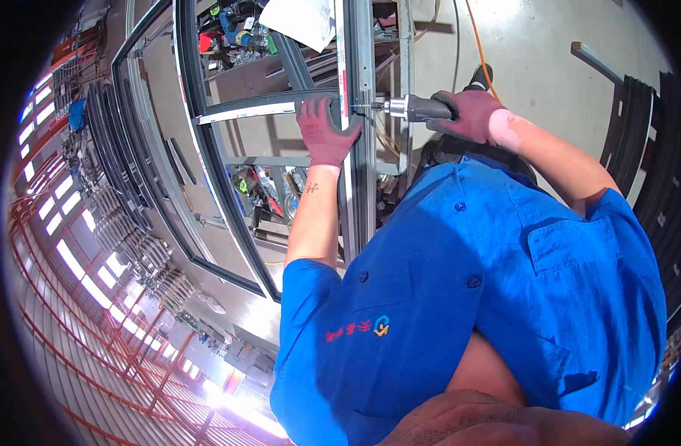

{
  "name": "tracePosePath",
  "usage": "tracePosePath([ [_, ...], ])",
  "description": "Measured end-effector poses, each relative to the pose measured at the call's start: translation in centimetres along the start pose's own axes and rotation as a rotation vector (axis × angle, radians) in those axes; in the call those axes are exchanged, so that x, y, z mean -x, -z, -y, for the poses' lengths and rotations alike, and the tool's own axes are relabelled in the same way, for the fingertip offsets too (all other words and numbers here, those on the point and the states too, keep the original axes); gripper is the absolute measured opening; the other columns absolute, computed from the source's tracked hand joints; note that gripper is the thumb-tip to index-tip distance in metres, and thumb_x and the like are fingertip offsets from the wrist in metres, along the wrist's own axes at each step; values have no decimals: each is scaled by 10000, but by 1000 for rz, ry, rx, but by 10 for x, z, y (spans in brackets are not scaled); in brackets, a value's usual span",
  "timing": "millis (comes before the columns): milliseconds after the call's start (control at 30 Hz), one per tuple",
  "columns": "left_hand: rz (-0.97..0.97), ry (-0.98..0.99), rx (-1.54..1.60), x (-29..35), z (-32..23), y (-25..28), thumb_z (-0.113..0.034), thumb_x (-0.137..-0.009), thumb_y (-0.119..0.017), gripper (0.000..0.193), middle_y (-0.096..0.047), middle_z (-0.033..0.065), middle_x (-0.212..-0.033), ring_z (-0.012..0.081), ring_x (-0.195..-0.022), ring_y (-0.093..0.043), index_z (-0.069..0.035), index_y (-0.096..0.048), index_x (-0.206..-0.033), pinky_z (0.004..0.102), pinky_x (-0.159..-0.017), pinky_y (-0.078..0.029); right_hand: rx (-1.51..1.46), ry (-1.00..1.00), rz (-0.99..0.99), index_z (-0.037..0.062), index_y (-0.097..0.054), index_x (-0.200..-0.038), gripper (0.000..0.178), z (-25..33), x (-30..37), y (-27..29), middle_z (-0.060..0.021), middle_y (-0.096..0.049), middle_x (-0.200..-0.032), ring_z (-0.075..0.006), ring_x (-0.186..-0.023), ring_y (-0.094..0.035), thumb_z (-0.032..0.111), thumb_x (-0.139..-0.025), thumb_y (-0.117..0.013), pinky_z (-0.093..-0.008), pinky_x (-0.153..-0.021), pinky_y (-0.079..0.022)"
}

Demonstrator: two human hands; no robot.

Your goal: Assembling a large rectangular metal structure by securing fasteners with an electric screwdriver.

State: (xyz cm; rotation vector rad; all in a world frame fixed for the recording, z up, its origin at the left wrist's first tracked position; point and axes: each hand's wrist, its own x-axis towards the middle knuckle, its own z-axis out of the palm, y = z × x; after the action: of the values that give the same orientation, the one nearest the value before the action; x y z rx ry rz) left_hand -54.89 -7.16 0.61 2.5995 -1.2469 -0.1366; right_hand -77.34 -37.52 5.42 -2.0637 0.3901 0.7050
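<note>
My right hand (470,117), in a dark red and black work glove, is closed round a grey and black power driver (422,108). The tool lies level, and its bit points left at the outer side of a dark metal frame (361,171). Its tip meets the frame near a joint; whether it sits in a hole is too small to tell. My left hand (327,132), gloved alike, grips the frame at the inner side of that joint, fingers over the end of the crossbar (247,111) and thumb toward the upright.
Below the frame stands a bench with tools and small parts (270,189). A white paper sheet (303,21) lies at the top. An orange hose (480,41) runs over the floor. Dark profiles (641,126) are stacked at right, and more frames (125,156) lean at left.
</note>
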Motion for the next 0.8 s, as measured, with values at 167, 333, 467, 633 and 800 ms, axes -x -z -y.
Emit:
tracePosePath([
  [167, -9, -15, -6, -2, -2, -3, -511, -665, -946, 922, -583, 176, -1449, 438, -1454, -458, -63, -612, -1398, 599, -1253, -325, 105, 31, -72, 177, -624, -1366, 504, -3, -5, -16, -176, -777, -1064, -421, -1028, -741, 519, -1002, -698, -542, -895, -574],
  [333, 5, 38, -31, 1, -7, 5, -486, -675, -948, 883, -587, 160, -1449, 428, -1450, -466, -70, -616, -1378, 599, -1239, -340, 202, 65, -195, 165, -616, -1390, 554, 0, -3, -19, -179, -769, -1118, -407, -1078, -735, 493, -965, -754, -538, -918, -567],
  [467, -115, 41, 82, 2, -16, 11, -486, -731, -943, 841, -588, 152, -1465, 431, -1445, -466, -65, -626, -1386, 598, -1237, -345, -27, 201, -97, 151, -583, -1506, 717, -33, -7, -17, -204, -750, -1285, -404, -1183, -722, 453, -909, -840, -488, -1000, -570],
  [633, -33, 213, -33, 51, -31, 9, -473, -822, -861, 892, -446, 185, -1639, 463, -1537, -355, -172, -550, -1602, 627, -1281, -282, -411, 134, 18, 102, -576, -1544, 758, -13, 0, -14, -217, -739, -1361, -367, -1275, -714, 318, -891, -895, -427, -1093, -553],
  [800, -5, 200, -4, 52, -26, 18, -384, -844, -829, 789, -375, 152, -1731, 464, -1585, -323, -271, -581, -1584, 641, -1313, -243, 62, -31, 31, 57, -589, -1528, 772, 16, -17, -3, -220, -752, -1339, -352, -1262, -724, 169, -829, -896, -427, -1102, -542],
])
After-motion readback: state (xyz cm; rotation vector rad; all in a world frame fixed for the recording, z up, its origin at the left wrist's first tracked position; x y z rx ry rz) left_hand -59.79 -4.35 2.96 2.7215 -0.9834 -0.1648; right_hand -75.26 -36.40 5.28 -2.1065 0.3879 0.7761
